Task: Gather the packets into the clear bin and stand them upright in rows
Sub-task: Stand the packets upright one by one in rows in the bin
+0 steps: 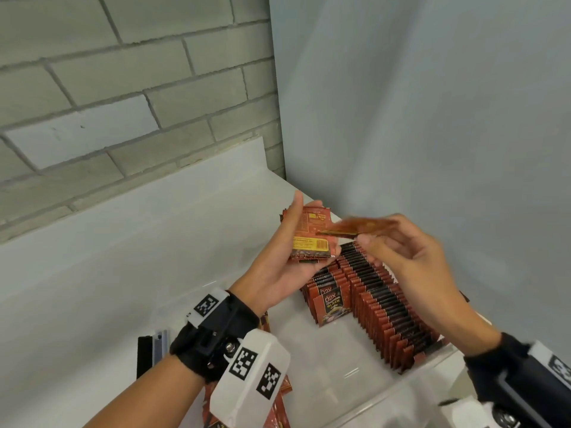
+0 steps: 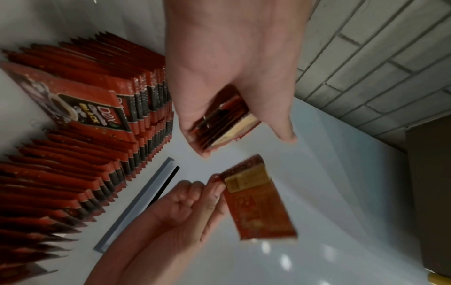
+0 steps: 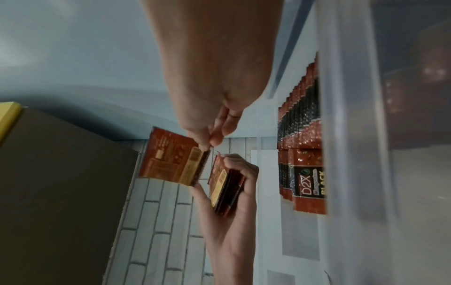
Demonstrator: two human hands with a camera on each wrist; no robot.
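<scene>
My left hand (image 1: 278,270) holds a small stack of red packets (image 1: 312,236) upright above the far end of the clear bin (image 1: 398,393). My right hand (image 1: 411,254) pinches a single red packet (image 1: 355,227) by one edge, just right of the stack and apart from it. In the left wrist view the stack (image 2: 224,123) sits between thumb and fingers, and the single packet (image 2: 256,202) hangs below it. Several rows of packets (image 1: 380,304) stand upright in the bin, one front packet showing "D2X Black".
Loose packets (image 1: 279,406) lie on the white table under my left forearm. A black and grey strip (image 1: 153,350) lies left of the bin. A brick wall and a grey wall close the corner. The bin's near half (image 1: 324,366) holds no packets.
</scene>
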